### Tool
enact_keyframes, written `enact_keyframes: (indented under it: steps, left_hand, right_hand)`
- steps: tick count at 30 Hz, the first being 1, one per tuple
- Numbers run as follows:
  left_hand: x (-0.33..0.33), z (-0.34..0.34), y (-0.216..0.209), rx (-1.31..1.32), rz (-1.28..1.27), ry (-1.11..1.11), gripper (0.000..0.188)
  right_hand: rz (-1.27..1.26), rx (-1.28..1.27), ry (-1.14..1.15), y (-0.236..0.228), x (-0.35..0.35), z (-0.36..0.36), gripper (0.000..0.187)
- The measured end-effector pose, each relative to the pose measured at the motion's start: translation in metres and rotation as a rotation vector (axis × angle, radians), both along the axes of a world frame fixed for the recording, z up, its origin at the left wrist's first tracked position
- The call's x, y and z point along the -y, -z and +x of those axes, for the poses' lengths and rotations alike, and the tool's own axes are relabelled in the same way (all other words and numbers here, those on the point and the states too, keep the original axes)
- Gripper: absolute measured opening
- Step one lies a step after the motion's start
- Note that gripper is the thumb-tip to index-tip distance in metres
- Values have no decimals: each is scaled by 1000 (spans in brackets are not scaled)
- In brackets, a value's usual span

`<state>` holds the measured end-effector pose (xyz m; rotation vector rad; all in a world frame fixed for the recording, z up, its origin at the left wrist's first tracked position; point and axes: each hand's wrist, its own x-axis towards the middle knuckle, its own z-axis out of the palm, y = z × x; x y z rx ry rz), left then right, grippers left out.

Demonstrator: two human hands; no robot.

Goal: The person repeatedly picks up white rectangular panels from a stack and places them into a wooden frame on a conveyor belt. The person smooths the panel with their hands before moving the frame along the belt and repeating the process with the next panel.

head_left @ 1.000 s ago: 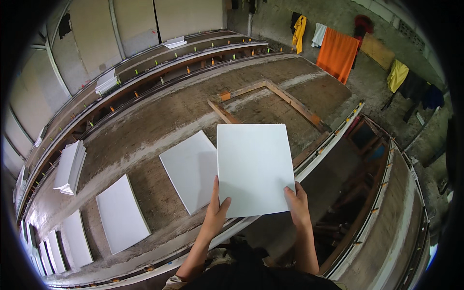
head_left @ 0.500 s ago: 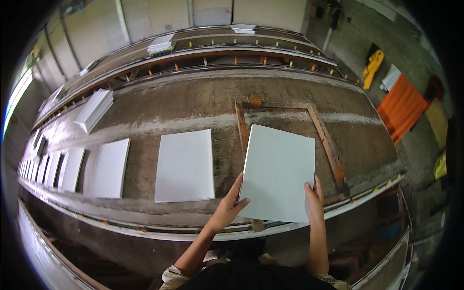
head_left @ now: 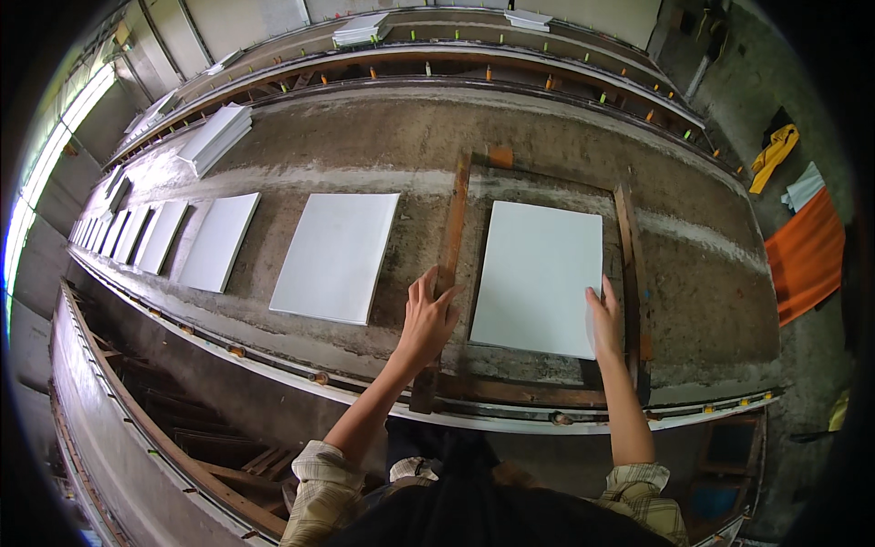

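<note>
A white rectangular panel (head_left: 538,276) lies flat on the long grey concrete bench (head_left: 383,155), inside a wooden frame (head_left: 453,228). My right hand (head_left: 603,321) rests on the panel's near right corner, fingers on its edge. My left hand (head_left: 426,314) is open with spread fingers, resting on the frame's left wooden bar, just left of the panel. Another white panel (head_left: 336,256) lies flat to the left of the frame.
Several more white panels (head_left: 219,241) lie in a row along the bench to the far left. Stacks of white panels (head_left: 215,136) sit at the back left and on the far ledge (head_left: 361,29). Orange cloth (head_left: 808,255) hangs at right.
The panel, held up in both hands before, now lies flat inside the wooden frame. My left hand has come off it onto the frame's left bar; the view has swung right.
</note>
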<state>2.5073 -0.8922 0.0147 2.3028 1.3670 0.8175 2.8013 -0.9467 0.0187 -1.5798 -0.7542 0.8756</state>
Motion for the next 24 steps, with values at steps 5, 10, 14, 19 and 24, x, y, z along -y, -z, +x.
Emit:
enact_keyframes:
  steps: [5, 10, 14, 19, 24]
  left_hand:
    - [-6, 11, 11, 34, 1, -47, 25]
    - [-7, 13, 11, -6, -67, -64, 21]
    - [-6, 15, 4, -18, -103, -77, 19]
    - [-6, 16, 7, -73, -121, -106, 17]
    - [-11, 23, 0, -118, -219, -137, 15]
  right_hand:
    - [-112, 53, -7, 9, -10, -1, 60]
    - [-63, 81, -46, 20, -12, 2, 59]
    - [-33, 108, -65, 27, -16, 3, 57]
    - [-127, 574, -85, 29, -17, -3, 53]
    - [-42, 945, -71, 62, -30, 7, 48]
